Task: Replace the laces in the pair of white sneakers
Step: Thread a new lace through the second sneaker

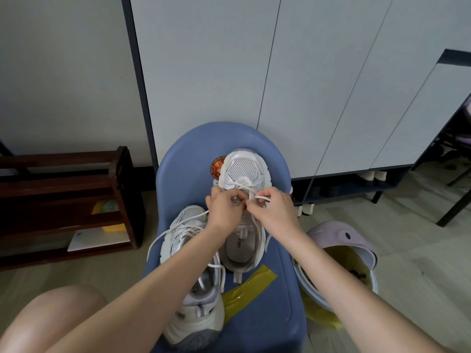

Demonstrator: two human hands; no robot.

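Note:
Two white sneakers lie on a blue plastic chair (267, 296). The far sneaker (243, 171) points away from me, its toe near the chair's back. My left hand (224, 208) and my right hand (274, 212) meet over its eyelets, both pinching its white lace (262, 198); a loop of it sticks out above my right fingers. The near sneaker (193, 309) lies at the left under my left forearm, with loose white lace ends (163, 236) trailing off its side.
A strip of yellow tape (244, 291) is stuck to the seat. A dark wooden shoe rack (63, 200) stands at the left. A lilac bin with a yellow liner (339, 256) sits at the right. Grey cabinet doors (305, 85) rise behind the chair. My bare knee (51, 319) is at the lower left.

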